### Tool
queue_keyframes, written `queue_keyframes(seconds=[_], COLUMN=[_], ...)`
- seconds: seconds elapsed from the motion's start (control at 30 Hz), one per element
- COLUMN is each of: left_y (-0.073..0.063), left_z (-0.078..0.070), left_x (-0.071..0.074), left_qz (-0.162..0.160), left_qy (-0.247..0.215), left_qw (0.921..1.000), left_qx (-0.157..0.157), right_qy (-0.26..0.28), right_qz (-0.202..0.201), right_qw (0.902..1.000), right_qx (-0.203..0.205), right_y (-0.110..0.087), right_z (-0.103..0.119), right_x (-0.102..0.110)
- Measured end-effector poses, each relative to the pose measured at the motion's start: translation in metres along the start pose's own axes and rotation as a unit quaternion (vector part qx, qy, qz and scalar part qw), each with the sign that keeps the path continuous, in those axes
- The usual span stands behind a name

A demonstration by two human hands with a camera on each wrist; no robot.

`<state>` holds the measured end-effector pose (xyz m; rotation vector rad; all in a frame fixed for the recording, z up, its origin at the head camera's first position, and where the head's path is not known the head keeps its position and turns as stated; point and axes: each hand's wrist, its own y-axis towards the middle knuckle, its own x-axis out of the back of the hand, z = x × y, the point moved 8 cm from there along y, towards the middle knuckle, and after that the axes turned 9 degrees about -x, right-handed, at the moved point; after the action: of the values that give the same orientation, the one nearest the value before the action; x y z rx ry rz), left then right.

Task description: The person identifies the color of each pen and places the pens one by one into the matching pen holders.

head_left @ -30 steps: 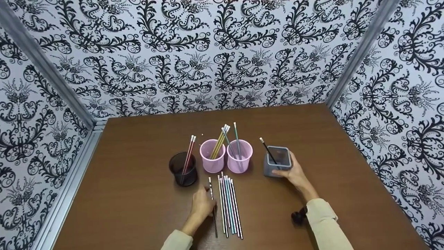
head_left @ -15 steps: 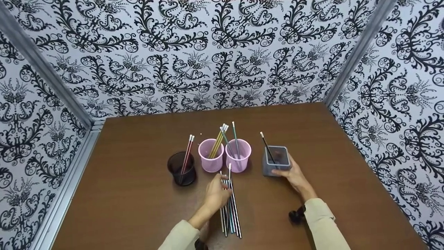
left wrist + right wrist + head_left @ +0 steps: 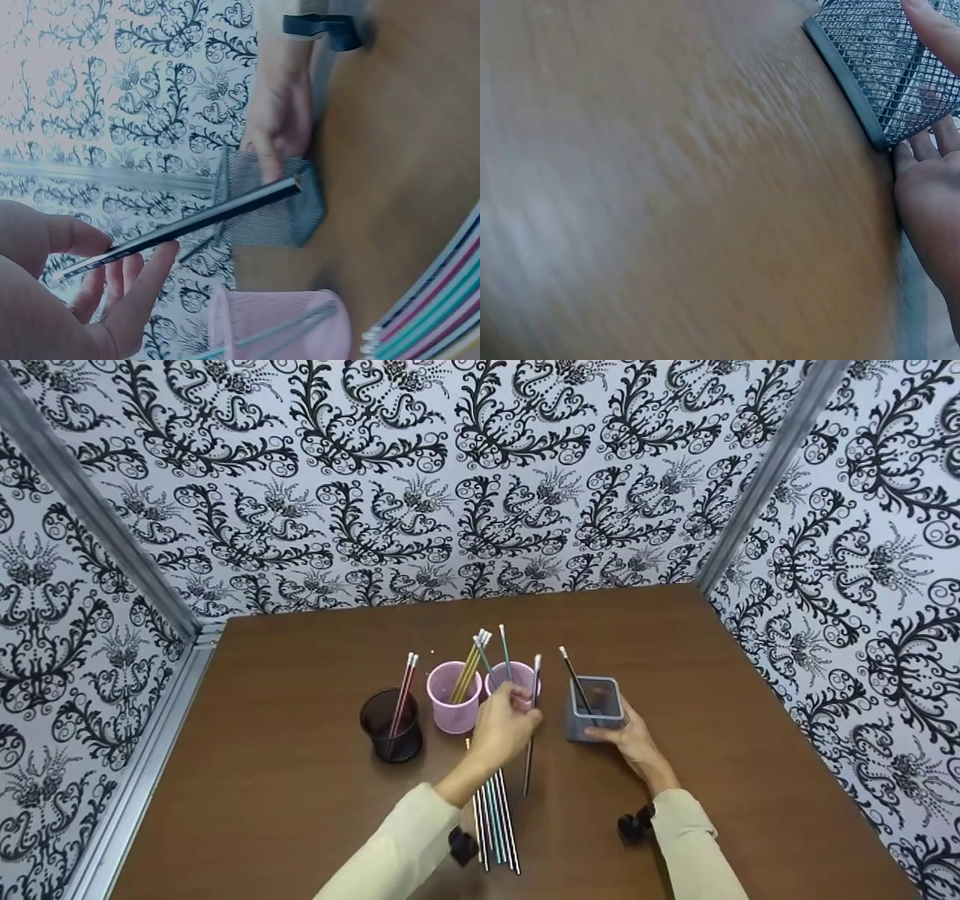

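Note:
My left hand (image 3: pixel 507 729) pinches a black pencil (image 3: pixel 529 757) between thumb and fingers, in the air just in front of the right pink cup. In the left wrist view the black pencil (image 3: pixel 217 214) slants across, its unsharpened end toward the grey mesh holder. My right hand (image 3: pixel 634 739) grips that square grey mesh pencil holder (image 3: pixel 585 729) from its right side, thumb on the near wall. One black pencil (image 3: pixel 574 679) leans inside it. In the right wrist view the fingers hold the mesh wall (image 3: pixel 889 67) close to the table.
Left of the holder stand two pink cups, one (image 3: pixel 456 718) with yellow pencils, the other (image 3: pixel 495 679) with green ones. A black mesh cup (image 3: pixel 396 742) with red pencils stands farther left. Several striped pencils (image 3: pixel 496 825) lie in a row below my left forearm on the brown table (image 3: pixel 285 780).
My left hand has picked the black pencil up from beside the row and carried it right and forward, toward the grey holder. The right hand keeps its grip on the holder.

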<state>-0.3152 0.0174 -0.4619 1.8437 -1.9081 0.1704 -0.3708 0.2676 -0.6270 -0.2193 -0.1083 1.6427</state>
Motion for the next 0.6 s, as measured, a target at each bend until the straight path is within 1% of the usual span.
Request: queue_keyframes(seconds=[0.03,0.1,0.17,0.23,0.27,0.33,0.4,0.43,0.5,0.53,0.6], left_y=[0.005,0.014,0.022,0.027,0.029,0.034,0.039,0.043,0.05,0.054,0.061], left_z=[-0.004,-0.009,-0.01,-0.009,-0.009,-0.009,-0.01,-0.009,-0.008,-0.007,-0.001], left_x=[-0.001,-0.003,-0.005,-0.005,-0.006,-0.006,-0.007,-0.008,-0.012,-0.014,-0.02], left_qz=[0.001,0.0,-0.008,-0.017,-0.022,-0.033,-0.043,-0.048,-0.057,-0.061,-0.073], left_qy=[-0.006,-0.027,-0.051,-0.069,-0.076,-0.077,-0.079,-0.09,-0.123,-0.146,-0.199], left_qw=[1.0,0.9996,0.9983,0.9959,0.9944,0.993,0.9921,0.9909,0.9867,0.9829,0.9721], left_qx=[-0.001,0.007,0.026,0.056,0.07,0.083,0.087,0.089,0.089,0.094,0.101], right_qy=[-0.006,-0.015,-0.029,-0.043,-0.04,-0.038,-0.032,-0.028,-0.026,-0.027,-0.024], right_qz=[-0.004,-0.011,-0.016,-0.022,-0.023,-0.028,-0.031,-0.035,-0.037,-0.039,-0.041], right_qw=[1.0,0.9998,0.9994,0.9987,0.9988,0.9988,0.9989,0.9988,0.9987,0.9986,0.9986], right_qx=[0.004,0.009,0.013,0.015,0.015,0.016,0.017,0.019,0.021,0.023,0.023], right_y=[0.0,0.001,0.002,0.002,0.002,0.001,0.001,0.001,0.001,0.001,0.0], right_z=[0.0,-0.001,-0.002,-0.002,-0.002,-0.002,-0.001,-0.001,0.0,0.0,0.0], right_x=[0.0,0.0,-0.001,-0.001,-0.001,-0.001,0.0,0.002,0.003,0.004,0.006])
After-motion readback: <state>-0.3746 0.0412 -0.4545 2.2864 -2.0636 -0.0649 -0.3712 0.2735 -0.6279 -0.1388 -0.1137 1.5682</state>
